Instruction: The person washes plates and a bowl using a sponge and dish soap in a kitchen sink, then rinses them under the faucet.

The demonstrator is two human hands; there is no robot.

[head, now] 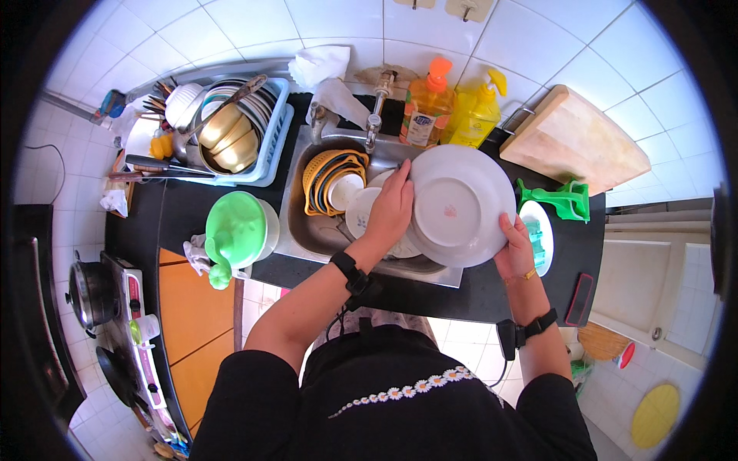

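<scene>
I hold a white plate tilted over the right part of the sink, its underside and foot ring facing me. My left hand is at the plate's left edge, its fingers partly hidden behind the rim. My right hand grips the lower right rim, thumb on the underside. Below, the stainless steel sink holds several nested yellow and dark colanders, a small white bowl and a white dish with a blue motif. More dishes under my left wrist are mostly hidden.
A faucet rises behind the sink, beside orange and yellow pump bottles. A light blue dish rack stands left, with a green-lidded container before it. On the right are a wooden cutting board and a phone.
</scene>
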